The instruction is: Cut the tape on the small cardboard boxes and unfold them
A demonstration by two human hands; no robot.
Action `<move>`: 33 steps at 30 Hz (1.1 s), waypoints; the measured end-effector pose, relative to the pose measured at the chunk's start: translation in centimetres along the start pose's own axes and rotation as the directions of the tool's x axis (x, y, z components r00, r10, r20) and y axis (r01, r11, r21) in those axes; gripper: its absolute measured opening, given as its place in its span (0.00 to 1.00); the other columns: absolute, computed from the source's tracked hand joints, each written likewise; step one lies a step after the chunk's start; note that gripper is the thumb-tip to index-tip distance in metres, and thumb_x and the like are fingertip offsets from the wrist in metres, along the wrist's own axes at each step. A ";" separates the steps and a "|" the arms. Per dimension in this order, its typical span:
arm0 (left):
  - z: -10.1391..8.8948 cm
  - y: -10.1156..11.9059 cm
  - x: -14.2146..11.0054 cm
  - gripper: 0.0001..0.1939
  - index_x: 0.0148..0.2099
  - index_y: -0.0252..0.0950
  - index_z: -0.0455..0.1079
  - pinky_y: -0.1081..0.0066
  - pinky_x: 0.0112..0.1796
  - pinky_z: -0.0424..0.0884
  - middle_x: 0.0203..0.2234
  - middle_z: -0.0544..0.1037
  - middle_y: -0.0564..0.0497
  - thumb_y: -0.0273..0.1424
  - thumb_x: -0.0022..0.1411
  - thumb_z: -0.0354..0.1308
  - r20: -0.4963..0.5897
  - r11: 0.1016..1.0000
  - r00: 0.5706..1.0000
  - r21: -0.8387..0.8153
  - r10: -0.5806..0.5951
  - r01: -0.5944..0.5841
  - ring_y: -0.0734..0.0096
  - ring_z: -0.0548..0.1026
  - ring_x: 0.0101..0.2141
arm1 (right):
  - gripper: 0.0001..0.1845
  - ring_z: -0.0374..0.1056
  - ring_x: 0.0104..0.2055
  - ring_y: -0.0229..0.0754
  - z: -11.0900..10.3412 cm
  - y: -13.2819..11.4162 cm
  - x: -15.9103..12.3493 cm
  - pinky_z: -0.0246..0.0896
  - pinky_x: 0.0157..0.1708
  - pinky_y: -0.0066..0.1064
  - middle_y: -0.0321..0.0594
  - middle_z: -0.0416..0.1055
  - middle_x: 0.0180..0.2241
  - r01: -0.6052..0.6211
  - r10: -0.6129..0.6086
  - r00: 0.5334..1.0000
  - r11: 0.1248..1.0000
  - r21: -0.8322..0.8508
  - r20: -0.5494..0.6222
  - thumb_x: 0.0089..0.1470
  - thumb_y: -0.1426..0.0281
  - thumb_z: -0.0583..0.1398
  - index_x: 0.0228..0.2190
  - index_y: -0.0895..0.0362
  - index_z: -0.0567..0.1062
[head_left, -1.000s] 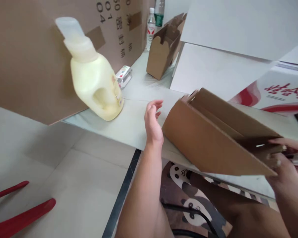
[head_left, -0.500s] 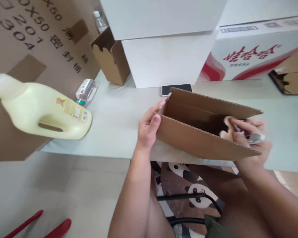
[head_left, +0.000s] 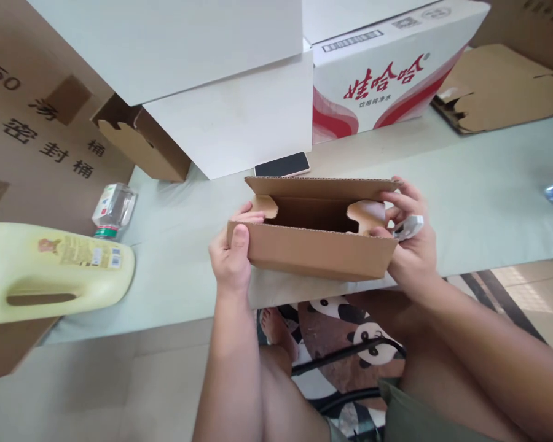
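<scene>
A brown cardboard box (head_left: 317, 252) with an open top is held up at the front edge of the table. My left hand (head_left: 233, 252) grips its left end, thumb on the near wall and fingers by the left end flap (head_left: 264, 206). At the right end my right hand (head_left: 410, 239) has its fingers around the corner and on the right end flap (head_left: 368, 215), which tilts inward. A small whitish plastic tool (head_left: 409, 227), perhaps a box cutter, is tucked in that same hand. The inside of the box is dark.
Behind the box lie a phone (head_left: 283, 164) and stacked white cartons (head_left: 239, 116). A yellow jug (head_left: 87, 276), a clear bottle (head_left: 115, 209) and another brown box (head_left: 147, 141) stand left. Flattened cardboard (head_left: 507, 92) lies at back right.
The box has turned level and shifted left in view. The right end flap now shows folded inward, and my right fingers have moved from inside the box to its right corner.
</scene>
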State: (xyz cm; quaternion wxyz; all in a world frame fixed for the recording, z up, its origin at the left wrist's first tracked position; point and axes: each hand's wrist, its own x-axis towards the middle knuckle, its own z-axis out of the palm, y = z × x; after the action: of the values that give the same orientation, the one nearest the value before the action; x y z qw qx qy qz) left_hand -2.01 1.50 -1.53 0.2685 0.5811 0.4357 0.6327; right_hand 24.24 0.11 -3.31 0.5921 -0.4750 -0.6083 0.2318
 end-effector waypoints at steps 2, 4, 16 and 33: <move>-0.1 -0.1 -0.1 0.14 0.44 0.42 0.77 0.53 0.57 0.67 0.40 0.81 0.48 0.43 0.66 0.56 -0.031 1.000 1.000 -0.007 -0.002 0.002 0.58 0.76 0.52 | 0.22 0.68 0.34 0.40 0.2 0.1 -0.1 0.65 0.28 0.34 0.37 0.69 0.44 -0.008 0.007 1.000 0.998 0.065 0.024 0.53 0.63 0.66 0.49 0.42 0.70; -0.3 -0.2 -0.2 0.17 0.52 0.45 0.72 0.55 0.56 0.69 0.46 0.78 0.48 0.43 0.63 0.60 -0.056 1.000 0.998 -0.008 0.019 -0.020 0.59 0.76 0.51 | 0.28 0.68 0.33 0.40 0.4 0.0 -0.2 0.65 0.26 0.32 0.35 0.71 0.43 -0.020 0.017 1.000 0.991 0.131 0.022 0.52 0.63 0.67 0.52 0.40 0.65; -1.1 0.3 0.0 0.11 0.43 0.42 0.78 0.57 0.58 0.65 0.49 0.79 0.48 0.40 0.66 0.57 0.029 0.985 0.999 0.170 0.014 -0.019 0.60 0.74 0.53 | 0.16 0.71 0.50 0.54 0.6 1.3 -0.3 0.66 0.48 0.50 0.45 0.75 0.44 0.123 -0.124 0.992 0.968 0.218 -0.012 0.56 0.52 0.60 0.36 0.50 0.76; 1.5 13.0 -5.1 0.31 0.15 0.45 0.63 0.60 0.16 0.70 0.09 0.62 0.47 0.62 0.56 0.50 0.079 0.848 0.874 -0.214 -0.480 0.485 0.62 0.72 0.17 | 0.14 0.70 0.51 0.55 -0.1 0.8 0.3 0.63 0.52 0.52 0.48 0.73 0.47 0.191 -0.196 0.975 0.980 0.054 0.102 0.51 0.64 0.65 0.40 0.51 0.72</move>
State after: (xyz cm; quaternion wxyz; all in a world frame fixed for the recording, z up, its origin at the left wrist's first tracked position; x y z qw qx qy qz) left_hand 2.57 -8.69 7.06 0.4881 0.4256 0.4893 0.5842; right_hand 24.64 0.70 -3.85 0.5889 -0.3874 -0.6771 0.2113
